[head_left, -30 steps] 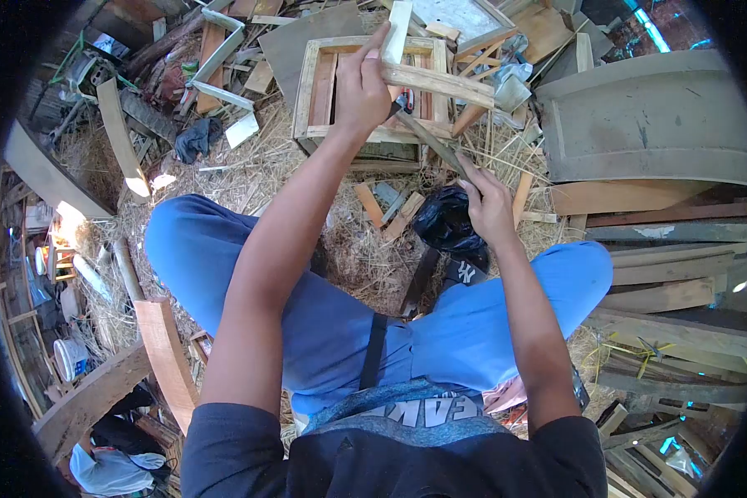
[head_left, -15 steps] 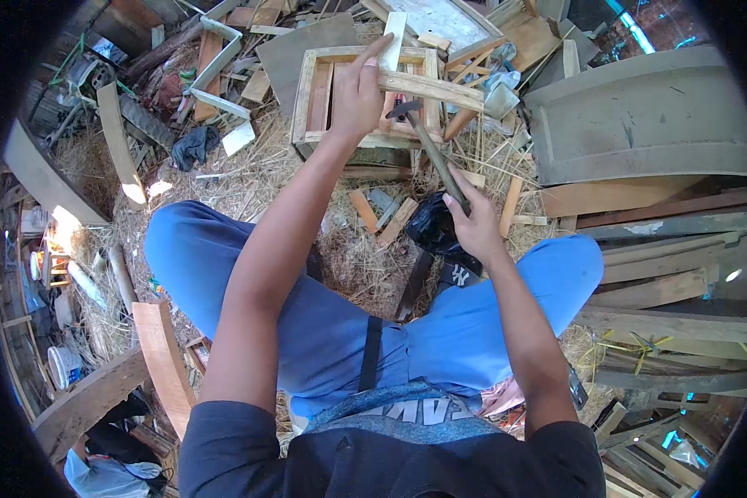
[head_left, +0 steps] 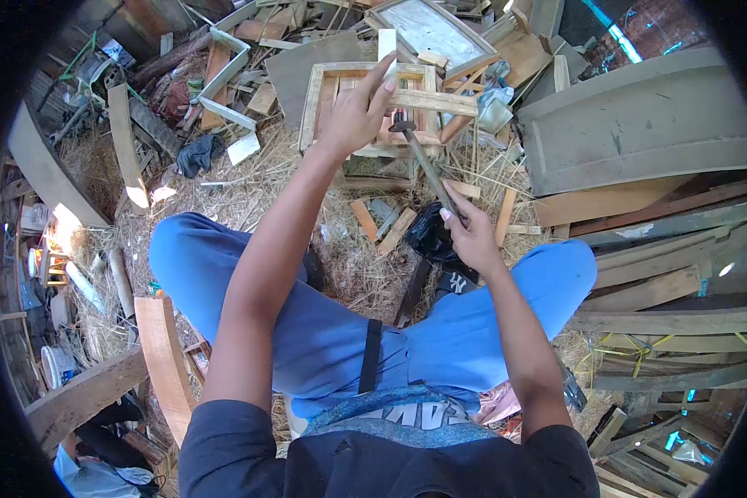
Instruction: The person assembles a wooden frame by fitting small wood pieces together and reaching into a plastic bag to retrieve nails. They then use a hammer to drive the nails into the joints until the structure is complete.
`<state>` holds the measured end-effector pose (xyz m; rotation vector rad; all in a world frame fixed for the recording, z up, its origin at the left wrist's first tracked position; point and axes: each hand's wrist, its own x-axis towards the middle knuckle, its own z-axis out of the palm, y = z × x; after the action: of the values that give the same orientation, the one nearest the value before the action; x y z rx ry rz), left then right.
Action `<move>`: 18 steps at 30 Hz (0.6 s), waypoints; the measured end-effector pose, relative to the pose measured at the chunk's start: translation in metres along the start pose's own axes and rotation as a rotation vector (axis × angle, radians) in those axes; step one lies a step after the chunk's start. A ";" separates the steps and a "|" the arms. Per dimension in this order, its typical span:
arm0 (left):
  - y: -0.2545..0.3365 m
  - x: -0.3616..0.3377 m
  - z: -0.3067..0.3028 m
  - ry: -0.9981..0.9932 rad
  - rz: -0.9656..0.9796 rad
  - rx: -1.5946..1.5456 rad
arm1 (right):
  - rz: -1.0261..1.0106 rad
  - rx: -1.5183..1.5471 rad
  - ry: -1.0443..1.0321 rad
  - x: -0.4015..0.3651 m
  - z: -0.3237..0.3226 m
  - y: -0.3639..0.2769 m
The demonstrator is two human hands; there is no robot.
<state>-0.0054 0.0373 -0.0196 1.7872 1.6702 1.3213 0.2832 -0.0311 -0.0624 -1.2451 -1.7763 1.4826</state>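
Observation:
My left hand (head_left: 358, 114) holds a pale wooden strip (head_left: 436, 103) by its left end, the strip pointing right. A white strip (head_left: 388, 46) rises from the same spot, with my index finger lying across it. Both lie over a small wooden frame (head_left: 310, 108) with inner slats, which stands on the straw-strewn ground. My right hand (head_left: 471, 231) is closed round the handle of a hammer (head_left: 427, 164). The hammer's dark head is just below the wooden strip, over the frame's opening. My left palm hides where the two strips meet.
Wood scraps (head_left: 379, 220) and a black plastic bag (head_left: 432, 232) lie between my legs and the frame. A large curved panel (head_left: 639, 124) and stacked boards (head_left: 672, 324) are at the right. Curved wooden pieces (head_left: 164, 361) stand at the left.
The hammer head has turned and dropped slightly away from the strip. The strip in my left hand is now closer to level. The whole view has shifted a little.

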 end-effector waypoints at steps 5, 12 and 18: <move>-0.011 0.001 -0.015 -0.164 -0.050 -0.048 | 0.076 -0.006 -0.027 -0.006 -0.004 -0.006; -0.016 0.007 -0.039 -0.288 0.206 0.107 | 0.016 -0.014 -0.025 -0.006 0.000 0.007; -0.017 0.011 -0.044 -0.239 0.317 0.341 | -0.121 -0.242 -0.027 -0.011 0.005 -0.015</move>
<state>-0.0522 0.0374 -0.0064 2.3826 1.5988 0.9226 0.2789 -0.0430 -0.0479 -1.2111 -2.0588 1.2519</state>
